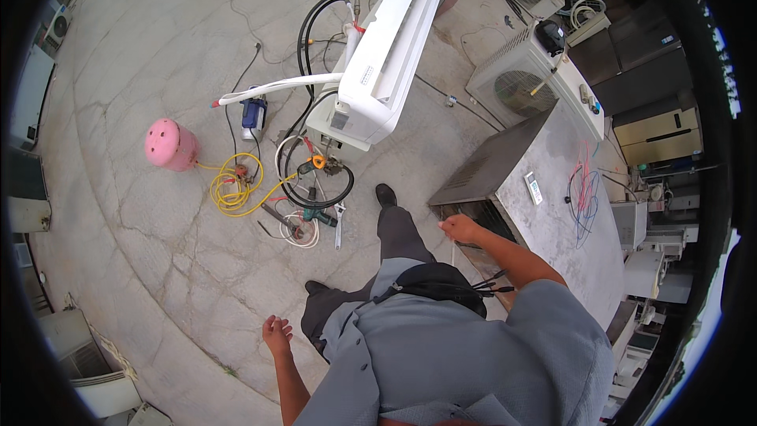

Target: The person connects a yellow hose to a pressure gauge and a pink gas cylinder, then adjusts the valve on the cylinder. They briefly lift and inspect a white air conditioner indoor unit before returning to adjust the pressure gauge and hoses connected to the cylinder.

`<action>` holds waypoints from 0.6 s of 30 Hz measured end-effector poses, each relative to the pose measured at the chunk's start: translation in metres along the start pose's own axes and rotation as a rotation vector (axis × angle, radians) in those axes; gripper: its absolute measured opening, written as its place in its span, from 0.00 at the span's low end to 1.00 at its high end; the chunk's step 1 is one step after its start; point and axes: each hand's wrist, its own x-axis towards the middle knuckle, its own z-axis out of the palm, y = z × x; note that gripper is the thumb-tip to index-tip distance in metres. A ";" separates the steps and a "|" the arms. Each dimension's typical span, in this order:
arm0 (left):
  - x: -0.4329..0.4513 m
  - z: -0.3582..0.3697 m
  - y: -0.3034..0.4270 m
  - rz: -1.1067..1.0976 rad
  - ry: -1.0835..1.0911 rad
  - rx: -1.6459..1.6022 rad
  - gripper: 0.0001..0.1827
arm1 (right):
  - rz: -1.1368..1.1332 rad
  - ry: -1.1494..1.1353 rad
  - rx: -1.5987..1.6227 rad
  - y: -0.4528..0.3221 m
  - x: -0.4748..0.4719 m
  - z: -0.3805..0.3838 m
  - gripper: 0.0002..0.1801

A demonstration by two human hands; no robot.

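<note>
My left hand (278,332) hangs over the concrete floor at the lower left, fingers a little apart, nothing in it. At the opening of a grey metal cabinet (491,160), my right hand (460,229) is loosely closed, with no object visible in it. Ahead stands a white split air-conditioner indoor unit (384,53) on a support, with white-wrapped pipes (278,86) and black hoses. Near its base are an orange clamp meter (318,161), a green cordless drill (318,213) and an adjustable wrench (339,225). On the cabinet top lies a white remote control (533,188).
A pink gas cylinder (171,145) with a coiled yellow hose (236,189) stands at left, near a blue vacuum pump (254,118). An outdoor unit (520,83) is beyond the cabinet. Red and blue wires (585,201) lie on top. Cables cross the floor.
</note>
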 end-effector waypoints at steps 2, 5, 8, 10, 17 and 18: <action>0.001 0.057 0.051 0.091 0.008 -0.081 0.21 | 0.247 0.022 0.210 0.012 0.042 -0.054 0.32; 0.003 0.162 0.128 0.210 -0.006 -0.201 0.21 | 0.256 0.244 0.318 -0.011 0.138 -0.186 0.38; 0.008 0.285 0.187 0.279 -0.118 -0.252 0.27 | 0.131 0.431 0.425 -0.051 0.259 -0.338 0.43; 0.007 0.378 0.227 0.257 -0.122 -0.355 0.30 | 0.097 0.575 0.589 -0.066 0.352 -0.448 0.45; 0.010 0.532 0.276 0.352 0.035 -0.488 0.29 | -0.136 0.631 0.889 -0.174 0.532 -0.630 0.48; 0.009 0.541 0.265 0.241 0.066 -0.663 0.26 | -0.164 0.606 0.910 -0.183 0.547 -0.644 0.48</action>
